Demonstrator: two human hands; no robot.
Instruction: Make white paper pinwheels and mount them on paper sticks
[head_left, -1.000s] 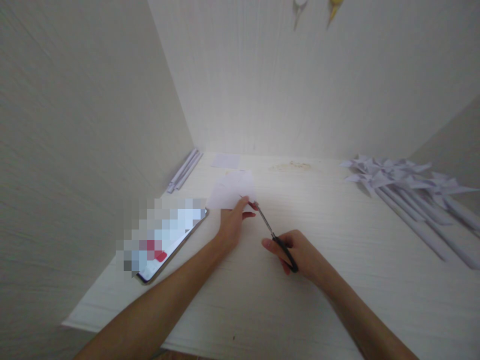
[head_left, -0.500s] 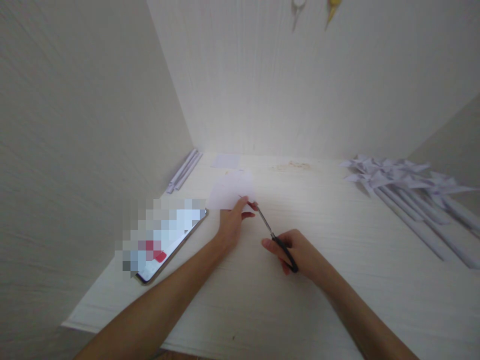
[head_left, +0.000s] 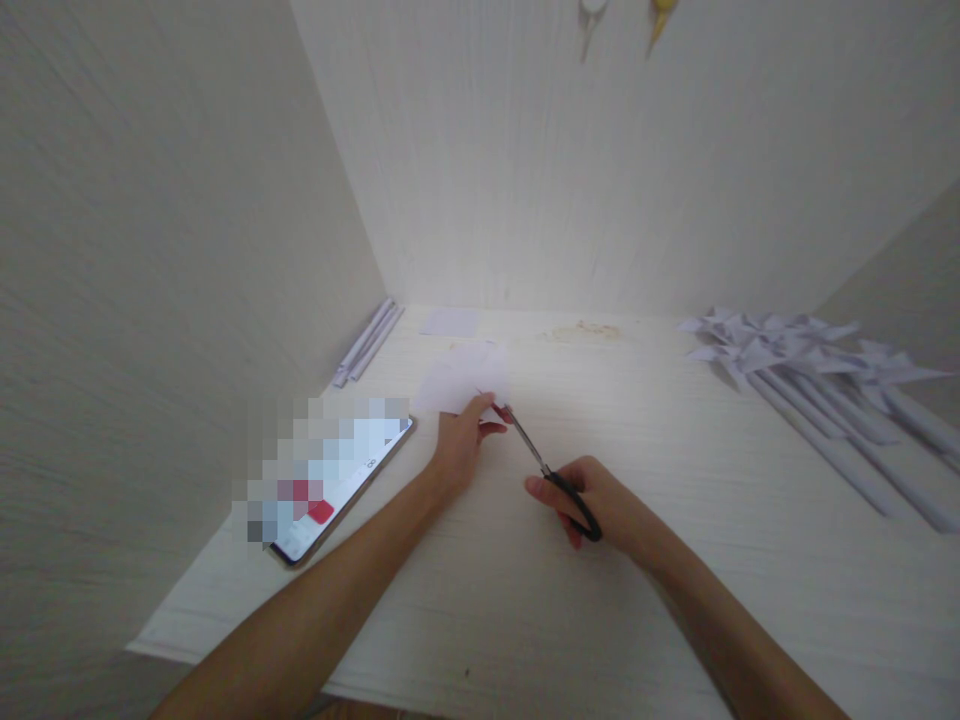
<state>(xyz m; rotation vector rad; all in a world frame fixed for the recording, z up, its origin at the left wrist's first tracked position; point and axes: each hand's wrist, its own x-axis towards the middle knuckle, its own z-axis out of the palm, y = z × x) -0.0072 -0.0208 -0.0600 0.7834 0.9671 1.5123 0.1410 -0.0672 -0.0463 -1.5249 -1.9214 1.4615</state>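
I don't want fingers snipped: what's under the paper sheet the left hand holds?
Fingers of the left hand partly show at the near edge of the paper sheet; anything farther under is covered.

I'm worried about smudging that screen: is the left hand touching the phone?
Apart: the head view shows a strip of bare tabletop between the left hand and the phone.

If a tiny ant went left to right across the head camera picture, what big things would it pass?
Phone → white sheet of paper → scissors → paper pinwheels.
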